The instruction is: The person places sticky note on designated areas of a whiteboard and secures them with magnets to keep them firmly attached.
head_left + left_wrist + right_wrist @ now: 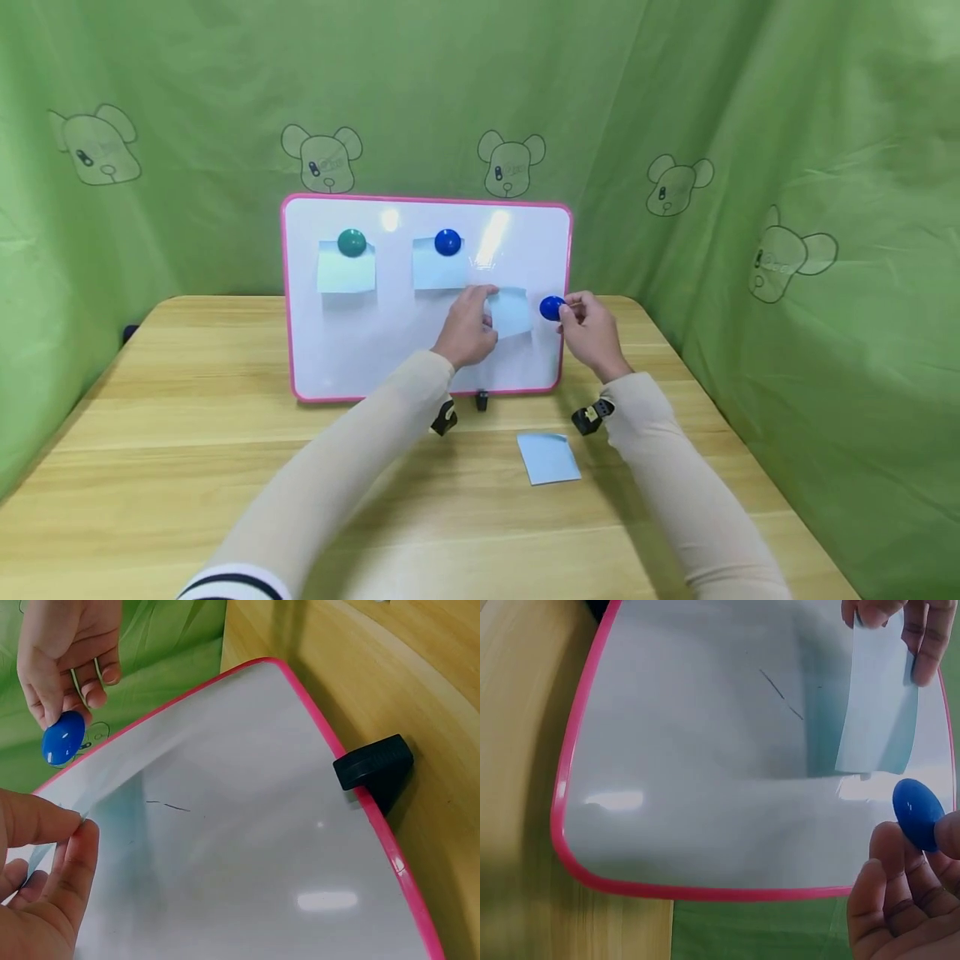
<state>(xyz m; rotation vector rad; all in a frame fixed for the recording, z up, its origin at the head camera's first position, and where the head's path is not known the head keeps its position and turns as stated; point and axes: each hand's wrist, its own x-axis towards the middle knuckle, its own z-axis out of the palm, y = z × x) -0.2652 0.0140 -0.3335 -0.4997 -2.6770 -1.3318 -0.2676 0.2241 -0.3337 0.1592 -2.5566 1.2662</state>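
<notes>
My left hand [469, 327] pinches a pale blue sticky note [512, 312] by its left edge, in front of the whiteboard [405, 350]. In the right wrist view that note [877, 705] stands a little off the board, its shadow beside it. My right hand [594, 333] holds a round blue magnet [552, 308] between thumb and fingers, near the board's right edge and right of the note. The left wrist view shows this magnet [63, 738] apart from the board surface.
A green magnet [352, 242] and another blue magnet [447, 242] each sit over a note on the board. One loose note [549, 458] lies on the wooden table [187, 467]. A black clip foot [482, 401] grips the board's lower edge. Green curtain [420, 92] surrounds the table.
</notes>
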